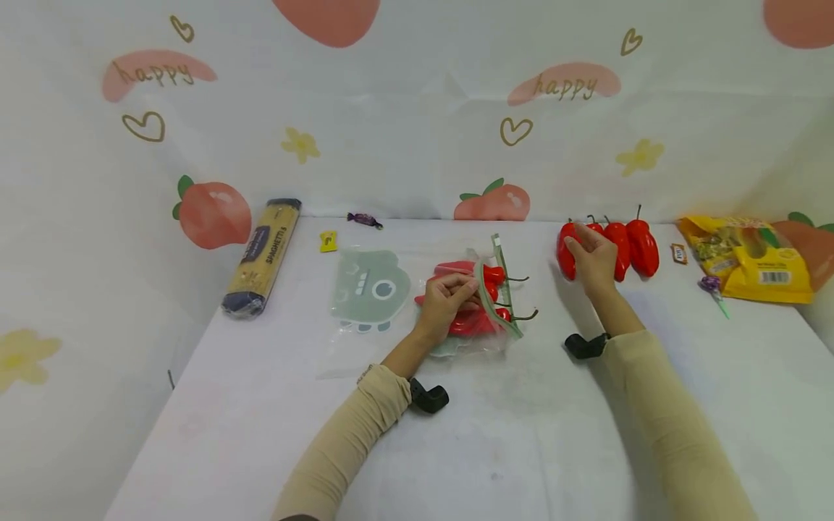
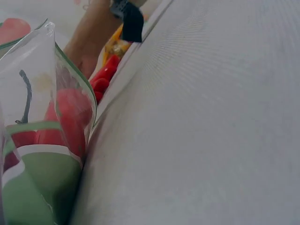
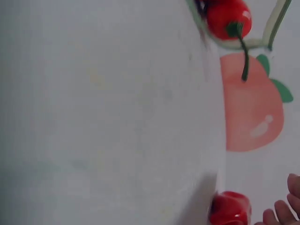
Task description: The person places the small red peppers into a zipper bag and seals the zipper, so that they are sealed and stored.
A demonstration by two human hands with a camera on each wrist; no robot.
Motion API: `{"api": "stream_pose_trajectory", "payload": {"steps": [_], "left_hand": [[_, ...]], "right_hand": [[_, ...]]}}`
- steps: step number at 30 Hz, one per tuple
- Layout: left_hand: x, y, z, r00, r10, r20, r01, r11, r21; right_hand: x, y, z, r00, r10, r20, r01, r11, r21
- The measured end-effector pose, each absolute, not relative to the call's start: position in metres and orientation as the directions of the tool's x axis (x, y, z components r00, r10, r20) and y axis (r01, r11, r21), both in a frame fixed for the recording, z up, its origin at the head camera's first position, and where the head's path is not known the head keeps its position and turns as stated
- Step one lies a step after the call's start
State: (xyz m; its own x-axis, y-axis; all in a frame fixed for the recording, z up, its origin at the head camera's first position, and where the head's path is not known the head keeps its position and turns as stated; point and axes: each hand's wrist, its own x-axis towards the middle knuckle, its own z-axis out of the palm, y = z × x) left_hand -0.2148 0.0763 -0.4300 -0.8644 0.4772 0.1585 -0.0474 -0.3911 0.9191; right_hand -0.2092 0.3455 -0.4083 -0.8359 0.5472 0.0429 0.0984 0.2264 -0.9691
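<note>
A clear zip bag (image 2: 42, 183) with a green print lies in the middle of the table, its green-edged mouth gaping to the right. Several red peppers (image 1: 470, 323) are inside, some stems poking out of the mouth. My left hand (image 1: 446, 305) pinches the bag's upper layer near the mouth. To the right, several more red peppers (image 1: 641, 247) stand in a row against the wall. My right hand (image 1: 594, 264) is at the leftmost pepper (image 1: 565, 253) of that row, fingers apart and loosely bent. In the right wrist view its fingertips (image 3: 283, 211) are beside that pepper.
Another flat zip bag (image 1: 371, 289) with a dinosaur print lies left of the filled one. Spaghetti (image 1: 263, 258) lies at the far left, near a yellow candy (image 1: 329, 241) and a purple candy (image 1: 365, 220). At right are a small packet (image 1: 679, 253), a lollipop (image 1: 712, 286) and a yellow bag (image 1: 772, 275).
</note>
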Motion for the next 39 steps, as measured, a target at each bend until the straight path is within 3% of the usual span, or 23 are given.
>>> {"api": "stream_pose_trajectory", "payload": {"steps": [10, 16, 24, 26, 29, 33, 39], "left_hand": [[-0.213, 0.075, -0.429, -0.854, 0.479, 0.203, -0.059, -0.476, 0.877], [-0.213, 0.076, -0.429, -0.859, 0.468, 0.209, -0.064, -0.502, 0.863], [-0.212, 0.076, -0.428, -0.862, 0.463, 0.207, -0.069, -0.511, 0.857], [-0.212, 0.076, -0.429, -0.861, 0.464, 0.207, -0.072, -0.514, 0.855], [-0.212, 0.077, -0.429, -0.859, 0.465, 0.213, -0.068, -0.518, 0.853], [-0.213, 0.077, -0.43, -0.854, 0.466, 0.23, -0.054, -0.519, 0.853], [-0.213, 0.077, -0.431, -0.847, 0.474, 0.24, -0.047, -0.518, 0.854]], "right_hand": [[-0.24, 0.354, -0.415, -0.81, 0.586, -0.019, 0.288, 0.37, -0.883], [-0.243, 0.346, -0.419, -0.847, 0.514, -0.138, 0.41, 0.465, -0.784], [-0.23, 0.329, -0.415, -0.865, 0.454, -0.214, 0.409, 0.391, -0.825], [-0.223, 0.325, -0.411, -0.854, 0.471, -0.219, 0.384, 0.289, -0.877], [-0.212, 0.32, -0.4, -0.822, 0.503, -0.267, 0.313, 0.007, -0.95], [-0.198, 0.313, -0.386, -0.789, 0.505, -0.351, 0.166, -0.374, -0.912], [-0.179, 0.297, -0.389, -0.835, 0.457, -0.305, -0.036, -0.6, -0.799]]}}
